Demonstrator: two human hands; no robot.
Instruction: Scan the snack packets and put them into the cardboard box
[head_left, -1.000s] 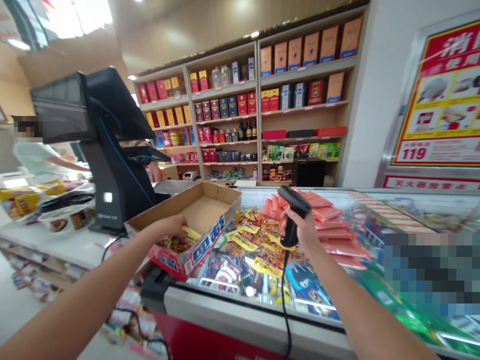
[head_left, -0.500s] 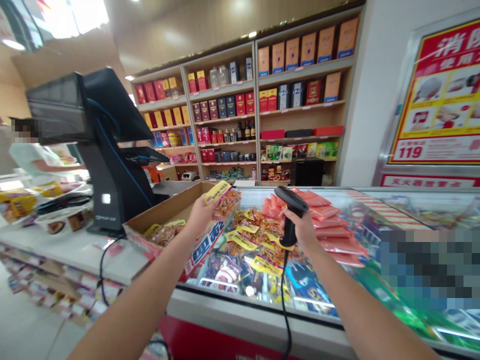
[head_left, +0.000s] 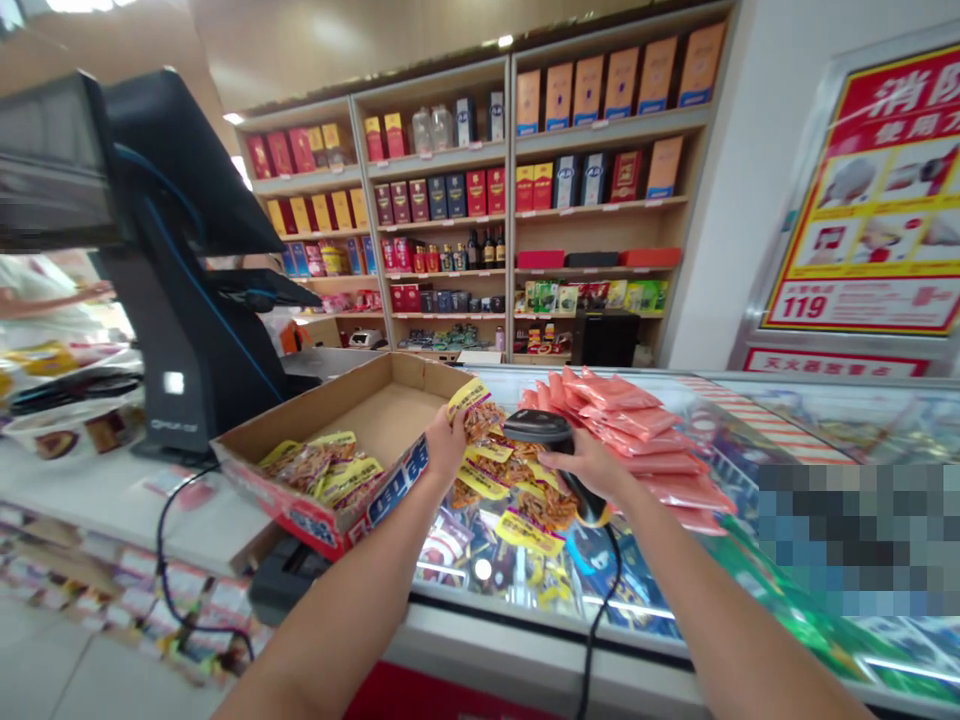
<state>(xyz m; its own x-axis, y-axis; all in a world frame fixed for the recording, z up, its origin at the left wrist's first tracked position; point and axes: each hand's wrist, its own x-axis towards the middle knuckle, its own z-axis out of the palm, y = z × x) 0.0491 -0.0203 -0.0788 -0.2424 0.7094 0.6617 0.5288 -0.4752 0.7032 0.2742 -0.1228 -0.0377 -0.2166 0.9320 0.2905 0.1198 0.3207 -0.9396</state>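
Observation:
My left hand (head_left: 447, 440) grips a yellow-topped snack packet (head_left: 477, 408) by its edge, just right of an open cardboard box (head_left: 405, 385). In my right hand (head_left: 589, 468) is a black barcode scanner (head_left: 538, 428), its head turned toward the held packet and its cord hanging down the counter front. Several similar snack packets (head_left: 529, 530) lie on the glass counter beneath both hands. More packets (head_left: 322, 470) rest inside the box at its near left end. Right of the scanner, a pile of pink-red packages (head_left: 637, 420) is stacked.
A black checkout terminal (head_left: 180, 270) stands left of the box, with a cable (head_left: 161, 560) looping off the counter. A freezer with a glass top (head_left: 750, 420) extends right. Behind are shelves of boxed goods (head_left: 450, 200). Another person (head_left: 45, 300) is partly visible at far left.
My left hand has carried the packet right, from over the box to beside the scanner. My right hand has tilted the scanner, its head now pointing left. The view has shifted right.

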